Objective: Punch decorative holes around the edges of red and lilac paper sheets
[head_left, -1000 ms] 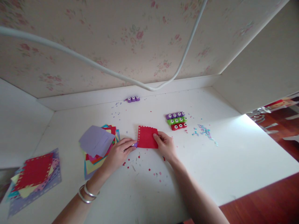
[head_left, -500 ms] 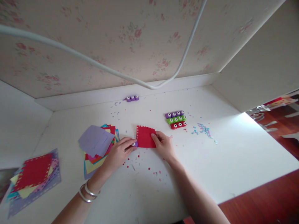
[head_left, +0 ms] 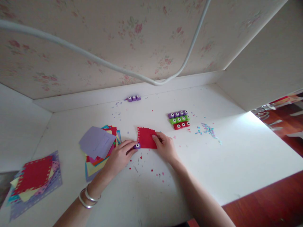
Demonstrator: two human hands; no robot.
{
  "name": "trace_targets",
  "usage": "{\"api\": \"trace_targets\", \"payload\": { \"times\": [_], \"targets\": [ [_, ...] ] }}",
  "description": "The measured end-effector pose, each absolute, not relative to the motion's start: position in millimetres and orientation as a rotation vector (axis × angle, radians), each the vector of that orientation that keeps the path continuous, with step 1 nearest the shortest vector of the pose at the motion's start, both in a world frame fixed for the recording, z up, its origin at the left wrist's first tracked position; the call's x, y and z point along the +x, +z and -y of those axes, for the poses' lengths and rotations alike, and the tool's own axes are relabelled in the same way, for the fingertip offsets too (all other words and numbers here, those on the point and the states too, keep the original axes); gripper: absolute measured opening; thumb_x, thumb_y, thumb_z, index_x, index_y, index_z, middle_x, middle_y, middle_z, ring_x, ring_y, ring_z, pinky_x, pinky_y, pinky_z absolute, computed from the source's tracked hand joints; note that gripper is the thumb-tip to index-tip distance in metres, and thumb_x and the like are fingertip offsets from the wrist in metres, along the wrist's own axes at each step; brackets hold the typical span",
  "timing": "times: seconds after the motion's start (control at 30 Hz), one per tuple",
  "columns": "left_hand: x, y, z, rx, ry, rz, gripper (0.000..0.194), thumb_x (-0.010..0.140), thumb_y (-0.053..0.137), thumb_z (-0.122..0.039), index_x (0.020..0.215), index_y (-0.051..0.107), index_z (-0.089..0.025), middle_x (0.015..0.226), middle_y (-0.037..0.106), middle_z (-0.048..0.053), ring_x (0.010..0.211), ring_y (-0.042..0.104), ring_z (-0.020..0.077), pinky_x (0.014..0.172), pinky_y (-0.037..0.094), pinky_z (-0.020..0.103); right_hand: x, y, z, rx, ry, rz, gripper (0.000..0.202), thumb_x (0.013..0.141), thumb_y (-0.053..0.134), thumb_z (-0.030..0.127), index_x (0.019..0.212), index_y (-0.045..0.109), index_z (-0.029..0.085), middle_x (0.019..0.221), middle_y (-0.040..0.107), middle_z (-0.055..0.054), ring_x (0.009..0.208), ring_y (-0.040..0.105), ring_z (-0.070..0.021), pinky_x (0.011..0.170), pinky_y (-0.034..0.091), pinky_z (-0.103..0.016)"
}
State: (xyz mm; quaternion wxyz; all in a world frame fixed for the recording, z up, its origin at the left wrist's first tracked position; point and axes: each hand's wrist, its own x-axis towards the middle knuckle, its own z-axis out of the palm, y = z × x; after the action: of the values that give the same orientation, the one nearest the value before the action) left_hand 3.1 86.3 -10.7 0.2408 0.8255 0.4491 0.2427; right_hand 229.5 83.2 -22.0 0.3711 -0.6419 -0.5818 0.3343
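A sheet of red paper (head_left: 147,138) has punched holes along its left and top edges. My right hand (head_left: 164,145) pinches its right side between thumb and fingers. At the sheet's lower left corner is a small purple paper punch (head_left: 137,146) with a white top bearing a dark star-like mark. My left hand (head_left: 123,154) is closed around the punch from the left. Whether the paper's edge sits inside the punch's slot cannot be made out. Red and pink punched bits (head_left: 151,170) lie on the table below the sheet.
Uncut coloured paper (head_left: 96,142) is stacked left of the sheet, and punched sheets (head_left: 35,173) lie farther left. Several purple, green and red punches (head_left: 179,119) stand right. Three purple punches (head_left: 134,98) are near the wall. Blue and purple confetti (head_left: 209,130) is scattered right. A white cable (head_left: 156,83) hangs in front.
The punch's white top now shows more fully beside the left fingers. Both hands and the red paper stay in nearly the same place; the view has shifted slightly.
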Motion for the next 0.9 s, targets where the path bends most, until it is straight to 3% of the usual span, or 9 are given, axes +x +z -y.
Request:
{"api": "trace_targets", "payload": {
  "times": [0.9],
  "targets": [
    [5.4,-4.7,-84.6,2.177,0.658,-1.268,0.026,0.089,0.056,-0.031,0.114,0.06,-0.023,0.114,0.061,0.008,0.104,0.06,0.0202,0.092,0.053,0.036,229.6,-16.0,-84.5,-1.656,0.897,1.48,0.027,0.089,0.047,0.036,0.095,0.069,0.022,0.081,0.072,-0.002,0.065,0.062,-0.0148,0.062,0.044,-0.026]
  ]
}}
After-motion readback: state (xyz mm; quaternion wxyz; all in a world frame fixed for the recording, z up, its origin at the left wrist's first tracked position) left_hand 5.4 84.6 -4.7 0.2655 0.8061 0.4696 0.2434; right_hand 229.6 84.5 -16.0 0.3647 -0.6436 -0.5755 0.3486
